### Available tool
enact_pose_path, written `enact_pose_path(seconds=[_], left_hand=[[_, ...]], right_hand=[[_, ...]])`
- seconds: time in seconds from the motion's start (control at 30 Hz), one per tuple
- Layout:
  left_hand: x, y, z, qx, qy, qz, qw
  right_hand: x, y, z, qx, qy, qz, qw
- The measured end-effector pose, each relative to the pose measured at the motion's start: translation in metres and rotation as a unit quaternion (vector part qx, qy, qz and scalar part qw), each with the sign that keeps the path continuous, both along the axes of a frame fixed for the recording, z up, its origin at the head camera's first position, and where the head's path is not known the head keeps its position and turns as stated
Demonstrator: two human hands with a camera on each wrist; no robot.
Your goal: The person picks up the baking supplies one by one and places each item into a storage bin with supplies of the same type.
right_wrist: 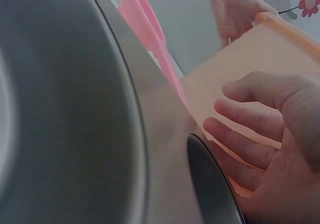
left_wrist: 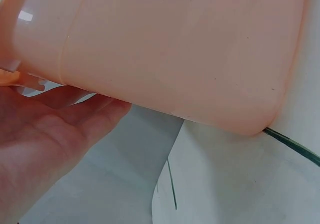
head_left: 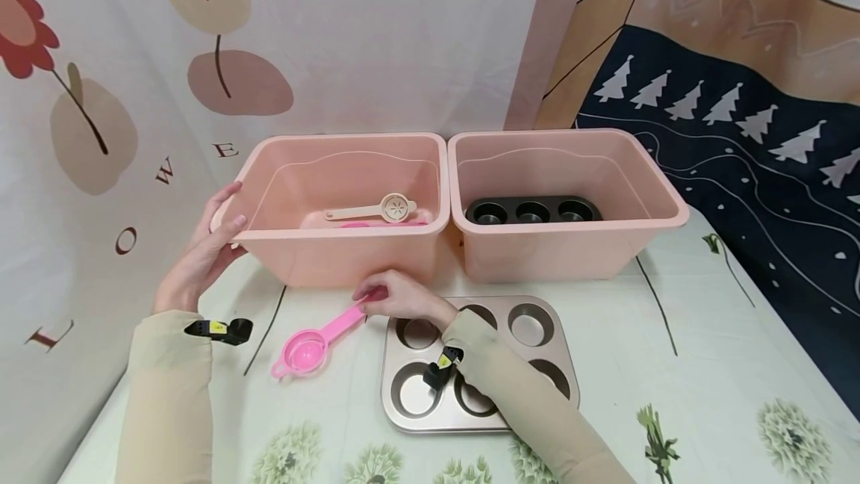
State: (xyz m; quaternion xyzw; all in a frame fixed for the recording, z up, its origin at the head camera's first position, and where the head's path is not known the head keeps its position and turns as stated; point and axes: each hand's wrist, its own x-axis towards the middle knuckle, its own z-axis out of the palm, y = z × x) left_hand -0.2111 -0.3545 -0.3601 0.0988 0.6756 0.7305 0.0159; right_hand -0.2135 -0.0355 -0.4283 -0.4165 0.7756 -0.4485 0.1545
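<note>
My left hand (head_left: pixel 204 252) grips the left end of a pink plastic bin (head_left: pixel 336 260), its thumb at the rim and its fingers along the outer end wall. In the left wrist view, those fingers lie against the bin's side. A bright pink egg separator (head_left: pixel 305 352) lies on the table in front of this bin. By the tip of its handle is my right hand (head_left: pixel 403 296), above the far edge of a metal muffin tin (head_left: pixel 440 425). The right wrist view shows that hand's fingers (right_wrist: pixel 245 143) loosely bent, with nothing held between them and the thumb.
Inside the left bin lie a cream egg separator (head_left: pixel 396 208) and something pink, partly hidden by the front wall. A second pink bin (head_left: pixel 537 256) stands close on the right, with a dark muffin pan (head_left: pixel 553 208) inside. Patterned cloth (head_left: pixel 403 36) hangs behind both.
</note>
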Motion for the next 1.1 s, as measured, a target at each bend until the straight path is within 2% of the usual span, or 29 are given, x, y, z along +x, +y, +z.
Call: enact_pose_path(seconds=[0.2, 0.47, 0.83, 1.1], left_hand=[[0.0012, 0.0011, 0.0003, -0.005, -0.004, 0.004, 1.0], [0.0014, -0.0001, -0.0008, 0.007, 0.002, -0.006, 1.0], [0.0013, 0.0002, -0.0005, 0.015, -0.002, -0.003, 0.9999], [0.0013, 0.0006, 0.0008, 0.011, -0.003, -0.002, 0.9999]], right_hand=[[0.0004, -0.001, -0.0027, 0.005, 0.004, 0.015, 0.9999], [0.0047, -0.0056, -0.0028, 0.053, 0.04, 0.015, 0.9977], [0.0033, -0.0075, -0.0063, 0.057, 0.03, 0.002, 0.9979], [0.0047, -0.0092, -0.0063, 0.087, 0.041, -0.01, 0.9953]])
